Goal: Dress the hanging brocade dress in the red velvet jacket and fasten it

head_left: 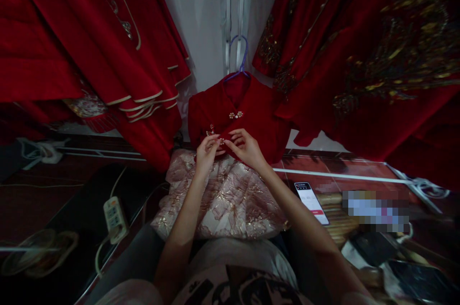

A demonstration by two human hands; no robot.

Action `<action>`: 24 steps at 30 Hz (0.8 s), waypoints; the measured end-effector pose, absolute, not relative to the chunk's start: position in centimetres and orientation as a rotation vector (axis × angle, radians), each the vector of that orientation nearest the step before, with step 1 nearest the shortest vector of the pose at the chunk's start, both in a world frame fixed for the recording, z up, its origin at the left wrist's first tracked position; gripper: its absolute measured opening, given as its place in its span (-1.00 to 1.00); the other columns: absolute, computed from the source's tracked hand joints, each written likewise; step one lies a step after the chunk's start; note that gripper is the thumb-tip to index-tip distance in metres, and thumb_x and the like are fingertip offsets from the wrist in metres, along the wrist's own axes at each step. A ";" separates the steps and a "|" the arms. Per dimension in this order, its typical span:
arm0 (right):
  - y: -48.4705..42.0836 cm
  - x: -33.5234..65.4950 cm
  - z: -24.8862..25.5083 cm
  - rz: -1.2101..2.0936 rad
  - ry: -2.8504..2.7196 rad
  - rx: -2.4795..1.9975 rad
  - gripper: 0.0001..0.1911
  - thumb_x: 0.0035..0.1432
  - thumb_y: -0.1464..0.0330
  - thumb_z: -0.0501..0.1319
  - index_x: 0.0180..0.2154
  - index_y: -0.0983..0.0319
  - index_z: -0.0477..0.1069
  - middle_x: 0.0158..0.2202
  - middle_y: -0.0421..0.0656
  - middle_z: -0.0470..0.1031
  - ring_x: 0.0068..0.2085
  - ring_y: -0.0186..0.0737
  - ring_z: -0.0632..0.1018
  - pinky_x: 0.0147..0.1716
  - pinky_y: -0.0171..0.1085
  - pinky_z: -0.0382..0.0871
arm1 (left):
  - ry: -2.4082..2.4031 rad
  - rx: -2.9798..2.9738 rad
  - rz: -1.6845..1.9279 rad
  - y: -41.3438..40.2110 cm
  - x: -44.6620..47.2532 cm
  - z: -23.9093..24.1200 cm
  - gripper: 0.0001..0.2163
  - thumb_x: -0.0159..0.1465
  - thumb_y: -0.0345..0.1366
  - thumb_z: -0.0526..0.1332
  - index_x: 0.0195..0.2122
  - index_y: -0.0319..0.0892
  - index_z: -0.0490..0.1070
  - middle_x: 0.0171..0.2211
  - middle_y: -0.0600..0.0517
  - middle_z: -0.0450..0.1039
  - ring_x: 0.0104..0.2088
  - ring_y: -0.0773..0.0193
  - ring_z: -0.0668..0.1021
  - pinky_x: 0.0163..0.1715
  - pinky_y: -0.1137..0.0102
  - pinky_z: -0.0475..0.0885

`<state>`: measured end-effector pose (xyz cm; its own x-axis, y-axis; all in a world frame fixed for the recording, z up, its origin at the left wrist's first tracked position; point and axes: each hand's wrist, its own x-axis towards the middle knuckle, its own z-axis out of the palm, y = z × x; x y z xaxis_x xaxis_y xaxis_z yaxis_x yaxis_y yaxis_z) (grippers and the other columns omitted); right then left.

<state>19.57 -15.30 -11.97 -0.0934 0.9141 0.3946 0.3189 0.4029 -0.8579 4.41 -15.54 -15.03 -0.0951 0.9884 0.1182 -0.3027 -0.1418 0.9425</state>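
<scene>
A red velvet-like top (251,103) hangs on a purple hanger (242,55) in front of me. A beaded flower clasp (236,115) sits at its neckline, and another beaded ornament (210,130) shows on its left side. Below these, a small beaded piece (222,142) lies between my fingertips at the top's lower front. My left hand (207,151) pinches it from the left with thumb and forefinger. From the right, my right hand (247,147) closes thumb and fingers at the same piece. Fine details at the fingertips are too small to make out.
Pink-gold brocade fabric (226,199) covers my lap. Red embroidered garments (143,31) hang left, others (359,79) right. A phone (312,203) lies on a wooden surface (332,216) at right. A power strip (115,219) is at left. A metal rail (341,176) runs low behind.
</scene>
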 end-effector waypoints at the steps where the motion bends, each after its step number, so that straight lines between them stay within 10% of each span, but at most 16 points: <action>1: -15.1 19.2 -12.1 0.750 -1.643 -1.105 -0.65 0.04 0.21 0.29 -0.16 0.24 0.35 -0.31 -0.15 0.43 -0.40 -0.36 0.48 -0.48 -0.38 0.41 | 0.955 1.029 1.487 -15.5 4.4 -15.0 -0.61 0.03 -0.10 0.37 -0.16 -0.18 0.42 -0.27 0.00 0.51 -0.31 0.32 0.58 -0.35 0.39 0.57; 6: -14.1 18.7 -12.9 0.822 -1.594 -1.090 -0.80 0.03 0.34 0.27 -0.27 0.23 0.34 -0.38 -0.19 0.45 -0.38 -0.36 0.50 -0.40 -0.37 0.43 | 1.081 1.129 1.489 -14.3 4.3 -15.9 -0.64 -0.01 -0.11 0.40 -0.29 -0.23 0.42 -0.38 0.02 0.46 -0.47 0.39 0.51 -0.52 0.49 0.45; 24: -8.7 17.6 -14.4 1.049 -1.544 -0.897 -0.73 -0.04 0.32 0.30 -0.24 0.27 0.42 -0.34 -0.15 0.50 -0.34 -0.36 0.52 -0.20 -0.29 0.45 | 1.088 1.066 1.661 -9.0 3.9 -17.6 -0.67 -0.07 -0.37 0.33 -0.23 -0.23 0.45 -0.23 -0.05 0.54 -0.26 0.31 0.57 -0.12 0.35 0.46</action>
